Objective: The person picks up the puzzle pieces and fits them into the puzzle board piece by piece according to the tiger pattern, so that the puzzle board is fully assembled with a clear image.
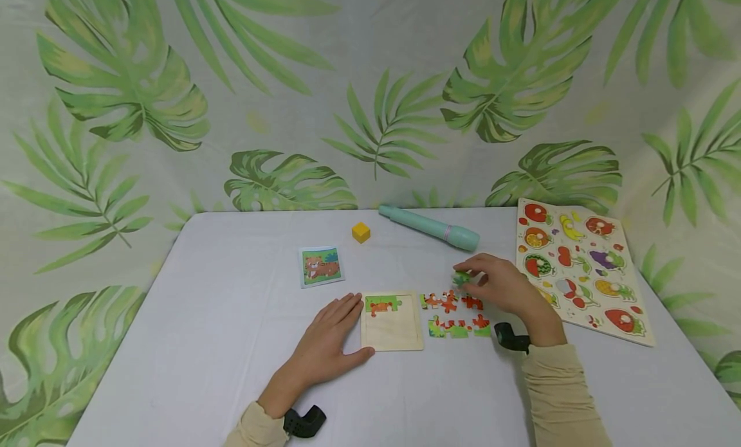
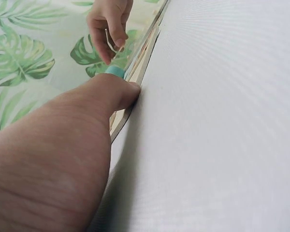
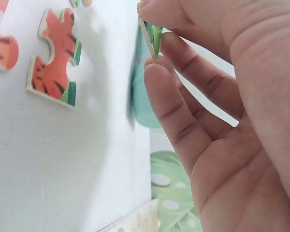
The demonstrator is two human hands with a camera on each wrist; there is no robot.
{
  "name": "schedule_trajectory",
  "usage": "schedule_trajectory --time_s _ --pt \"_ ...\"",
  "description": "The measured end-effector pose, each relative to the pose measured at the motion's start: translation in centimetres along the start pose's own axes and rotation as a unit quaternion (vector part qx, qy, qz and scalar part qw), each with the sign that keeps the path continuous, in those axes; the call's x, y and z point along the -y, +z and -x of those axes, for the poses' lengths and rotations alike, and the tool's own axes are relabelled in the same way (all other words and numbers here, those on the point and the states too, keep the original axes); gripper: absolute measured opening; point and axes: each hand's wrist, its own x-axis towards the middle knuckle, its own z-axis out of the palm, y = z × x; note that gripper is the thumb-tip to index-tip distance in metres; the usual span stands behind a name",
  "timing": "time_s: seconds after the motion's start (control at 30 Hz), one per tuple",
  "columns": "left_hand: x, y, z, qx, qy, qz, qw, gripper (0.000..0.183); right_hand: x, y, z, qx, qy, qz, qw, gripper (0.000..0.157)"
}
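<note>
A square wooden puzzle tray (image 1: 390, 332) lies flat, with joined orange-and-green pieces (image 1: 381, 305) along its upper left. My left hand (image 1: 325, 343) rests against the tray's left side, fingers straight, the thumb by its lower left corner. To the right of the tray, above the loose jigsaw pieces (image 1: 459, 330), my right hand (image 1: 505, 287) pinches a green puzzle piece (image 1: 461, 278) between thumb and fingertips. Seen edge-on in the right wrist view, that held piece (image 3: 157, 39) is partly hidden by the thumb. Below it an orange striped piece (image 3: 57, 58) lies on the cloth.
A picture card with a brown animal (image 1: 321, 267) lies beyond my left hand. Further back are a yellow cube (image 1: 361, 233) and a mint-green tube-shaped object (image 1: 428, 227). A wooden fruit board (image 1: 585, 273) lies at the right, close to my right forearm.
</note>
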Motion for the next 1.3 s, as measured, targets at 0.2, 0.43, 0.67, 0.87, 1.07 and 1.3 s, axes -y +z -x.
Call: schedule_trajectory --time_s 0.2,0.43,0.67,0.87,1.07,1.3 --pt "-0.1 0.0 0.0 -0.001 0.001 0.001 1.0 0.089 0.6 0.1 -0.2 0.006 -0.009 0.004 1.0 0.039" --pt "0.0 -0.1 0.0 -0.001 0.001 0.0 1.0 0.089 1.4 -0.1 -0.2 0.009 -0.037 -0.001 0.999 0.038" --pt "0.0 0.0 0.0 -0.003 0.004 -0.001 1.0 0.089 2.2 0.2 -0.4 0.014 -0.052 -0.008 0.998 0.036" --pt "0.0 0.0 0.0 -0.005 0.004 -0.002 1.0 0.089 2.8 0.5 -0.5 0.023 -0.052 -0.014 0.998 0.036" --pt "0.1 0.0 0.0 -0.006 0.005 -0.004 1.0 0.089 3.2 0.9 -0.8 0.022 -0.071 -0.019 0.997 0.033" --pt "0.1 0.1 0.0 -0.007 0.005 -0.008 0.9999 0.089 3.4 1.6 -1.0 0.03 -0.079 -0.024 0.996 0.034"
